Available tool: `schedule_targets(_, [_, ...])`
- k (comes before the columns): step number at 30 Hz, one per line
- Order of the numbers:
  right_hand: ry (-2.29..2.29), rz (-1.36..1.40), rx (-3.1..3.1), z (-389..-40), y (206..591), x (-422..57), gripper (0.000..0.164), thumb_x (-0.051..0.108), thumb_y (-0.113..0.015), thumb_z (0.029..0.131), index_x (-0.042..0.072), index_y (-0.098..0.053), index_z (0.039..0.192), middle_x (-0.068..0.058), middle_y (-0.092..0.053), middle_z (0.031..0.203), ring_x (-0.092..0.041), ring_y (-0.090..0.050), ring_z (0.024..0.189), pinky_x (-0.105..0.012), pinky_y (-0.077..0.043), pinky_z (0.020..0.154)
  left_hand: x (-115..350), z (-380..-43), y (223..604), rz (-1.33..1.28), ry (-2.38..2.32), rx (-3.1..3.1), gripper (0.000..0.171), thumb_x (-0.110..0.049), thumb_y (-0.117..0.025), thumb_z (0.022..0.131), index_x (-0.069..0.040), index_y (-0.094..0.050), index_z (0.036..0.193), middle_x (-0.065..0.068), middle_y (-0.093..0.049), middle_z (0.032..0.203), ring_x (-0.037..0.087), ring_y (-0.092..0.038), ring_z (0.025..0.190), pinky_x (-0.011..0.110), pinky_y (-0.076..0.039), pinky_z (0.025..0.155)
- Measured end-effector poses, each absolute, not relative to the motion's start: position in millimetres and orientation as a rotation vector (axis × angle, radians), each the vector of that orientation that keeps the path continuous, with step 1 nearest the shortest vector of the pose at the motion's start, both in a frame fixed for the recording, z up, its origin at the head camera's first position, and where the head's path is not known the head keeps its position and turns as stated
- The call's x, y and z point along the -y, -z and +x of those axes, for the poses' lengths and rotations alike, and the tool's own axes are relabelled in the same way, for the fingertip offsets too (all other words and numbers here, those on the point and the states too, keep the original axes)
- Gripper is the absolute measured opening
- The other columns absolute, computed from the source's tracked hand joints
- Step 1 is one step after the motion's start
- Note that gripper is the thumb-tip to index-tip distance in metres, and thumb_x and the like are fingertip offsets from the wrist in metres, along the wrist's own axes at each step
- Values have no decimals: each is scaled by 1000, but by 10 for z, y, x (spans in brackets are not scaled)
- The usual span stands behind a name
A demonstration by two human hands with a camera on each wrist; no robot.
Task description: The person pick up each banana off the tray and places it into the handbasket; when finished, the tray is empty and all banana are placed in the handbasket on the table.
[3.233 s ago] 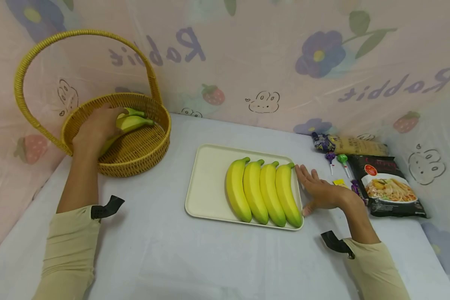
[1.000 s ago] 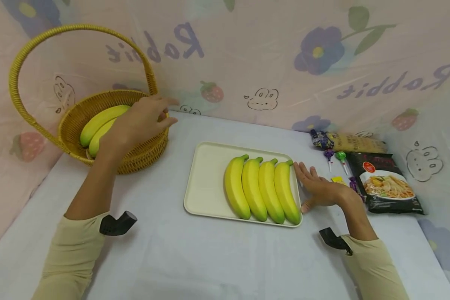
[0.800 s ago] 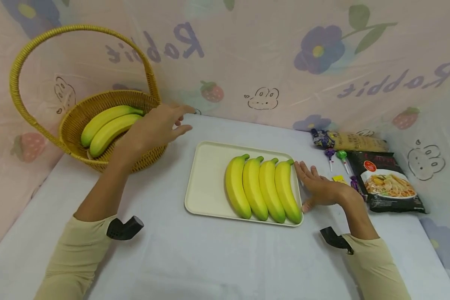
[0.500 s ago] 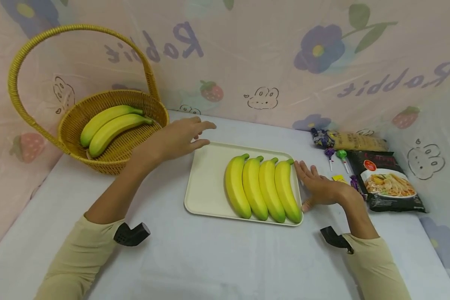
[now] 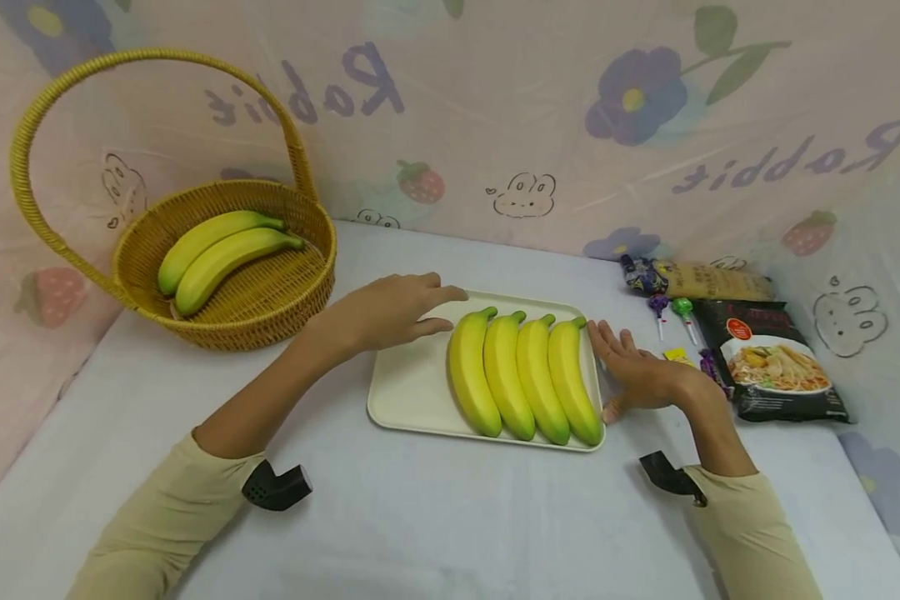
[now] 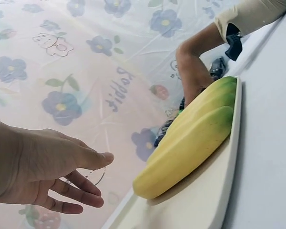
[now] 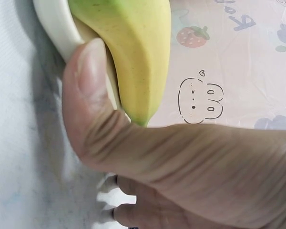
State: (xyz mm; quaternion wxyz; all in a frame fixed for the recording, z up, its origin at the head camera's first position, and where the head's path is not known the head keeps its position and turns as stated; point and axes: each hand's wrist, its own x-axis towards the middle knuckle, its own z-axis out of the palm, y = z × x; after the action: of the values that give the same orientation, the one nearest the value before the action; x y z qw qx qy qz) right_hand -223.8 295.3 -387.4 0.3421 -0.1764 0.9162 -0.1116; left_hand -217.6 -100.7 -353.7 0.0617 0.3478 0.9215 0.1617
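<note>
four bananas (image 5: 507, 375) lie side by side on the tray (image 5: 412, 387), at the middle of the head view, filling its right part; two bananas (image 5: 228, 265) lie in the basket (image 5: 285, 321) at upper left. the main risk, i judge, is the row shifting: should the left hand (image 5: 390, 312) drop too far right, it could knock the leftmost banana and press the row toward the low right rim. a hard sideways push could also skid the tray on the smooth cloth (image 5: 457, 517) if the right hand (image 5: 633, 371) gave way.

the left hand hovers over the tray's upper left, palm down, thumb and fingers moderately wide with nothing between them, apart from the bananas. its forearm slants up from lower left. the right hand, fingers straight and spread, holds nothing; its thumb rests against the tray's right edge, and its forearm rises from lower right.
</note>
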Motion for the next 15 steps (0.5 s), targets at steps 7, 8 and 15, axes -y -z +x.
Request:
schedule_targets(7, [243,-457,-2384,-2222,3807,-2900,148,53,-86,70,8,19,165,-28,21,170,-62,13,154,-79,-4,119,854,-2129,3629,1126,-418,-2731,45,-38,-61,106,-22,-60,148,11,-68,123,21,-66,96,39,-58,95])
schedule_targets(8, [240,-454,-2384,-2227,3813,-2901,148,52,-86,70,8,19,165,-28,21,171,-62,13,154,-79,-4,120,836,-2122,3643,1130,-419,-2722,44,-38,-61,106,-23,-60,147,10,-68,121,20,-65,95,38,-58,94])
schedule_targets(15, [292,-474,-2391,-2274,3940,-3006,149,53,-86,70,16,22,165,-23,24,171,-60,16,154,-82,-3,117,770,-2084,3725,1127,-428,-2644,41,-40,-60,106,-28,-63,145,6,-66,117,18,-61,91,35,-55,88])
